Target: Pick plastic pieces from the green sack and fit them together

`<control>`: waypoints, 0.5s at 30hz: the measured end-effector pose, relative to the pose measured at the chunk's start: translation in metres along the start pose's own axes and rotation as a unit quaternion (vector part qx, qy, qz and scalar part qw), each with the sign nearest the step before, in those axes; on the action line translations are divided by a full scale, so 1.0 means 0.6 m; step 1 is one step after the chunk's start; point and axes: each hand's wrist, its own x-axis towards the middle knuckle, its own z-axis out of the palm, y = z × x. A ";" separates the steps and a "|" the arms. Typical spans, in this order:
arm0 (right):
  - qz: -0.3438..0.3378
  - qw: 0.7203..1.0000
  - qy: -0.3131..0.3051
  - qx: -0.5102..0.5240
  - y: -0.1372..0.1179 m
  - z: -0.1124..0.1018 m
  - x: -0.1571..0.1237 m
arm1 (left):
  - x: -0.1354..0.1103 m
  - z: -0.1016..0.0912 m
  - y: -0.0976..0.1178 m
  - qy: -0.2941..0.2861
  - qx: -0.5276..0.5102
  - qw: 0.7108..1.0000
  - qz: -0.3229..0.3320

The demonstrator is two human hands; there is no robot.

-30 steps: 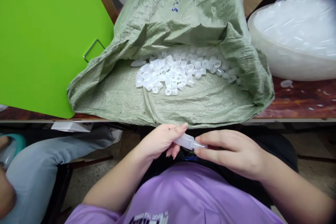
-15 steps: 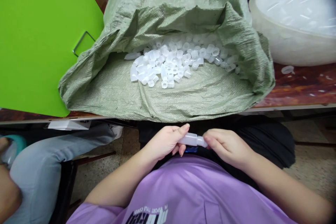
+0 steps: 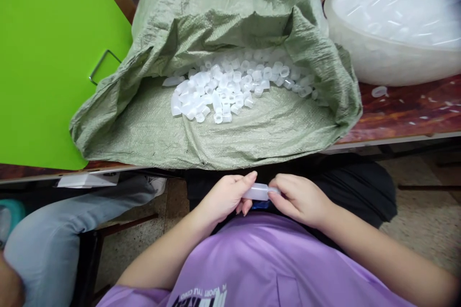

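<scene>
Over my lap, my left hand (image 3: 230, 195) is closed around a translucent white plastic tube (image 3: 258, 192), thumb on top. My right hand (image 3: 300, 197) pinches the narrower right end of the same tube, and its fingers hide the tip. A small blue thing (image 3: 260, 205) shows just below the tube; I cannot make out what it is. In front of my hands, a pale green woven sack (image 3: 230, 141) lies with its mouth towards me on the table edge. Inside its mouth sits a heap of small translucent plastic pieces (image 3: 223, 87), mostly short rings.
At the right stands a big white tub (image 3: 392, 60) heaped with translucent plastic pieces. A loose ring (image 3: 379, 91) lies on the red-brown table (image 3: 403, 114) beside it. A bright green board (image 3: 46, 67) with a metal handle is at the left. Another person's jeans-clad leg (image 3: 50, 249) is at lower left.
My right hand has moved left along the tube and now covers more of its narrow end. My left hand keeps its hold. The whole view has shifted slightly.
</scene>
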 end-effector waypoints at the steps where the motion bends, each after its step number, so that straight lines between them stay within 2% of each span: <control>1: 0.039 0.998 -0.018 0.051 -0.002 0.004 0.003 | 0.001 0.001 -0.001 -0.001 -0.004 1.000 0.000; 3: 0.119 0.977 -0.049 0.170 -0.006 0.013 0.008 | 0.002 0.001 -0.005 0.001 -0.019 1.000 0.003; 5: 0.178 0.945 -0.067 0.268 -0.007 0.025 0.013 | 0.003 0.001 -0.010 0.009 -0.021 1.000 0.006; 9: 0.234 0.901 -0.071 0.358 -0.004 0.047 0.021 | 0.007 -0.001 -0.016 0.032 0.025 0.999 0.004; 13: 0.251 0.897 -0.053 0.360 0.006 0.059 0.026 | 0.018 -0.004 -0.013 0.072 0.081 0.994 0.030; 15: 0.233 0.918 -0.033 0.320 0.012 0.052 0.022 | 0.028 -0.006 -0.012 0.077 0.114 0.990 0.045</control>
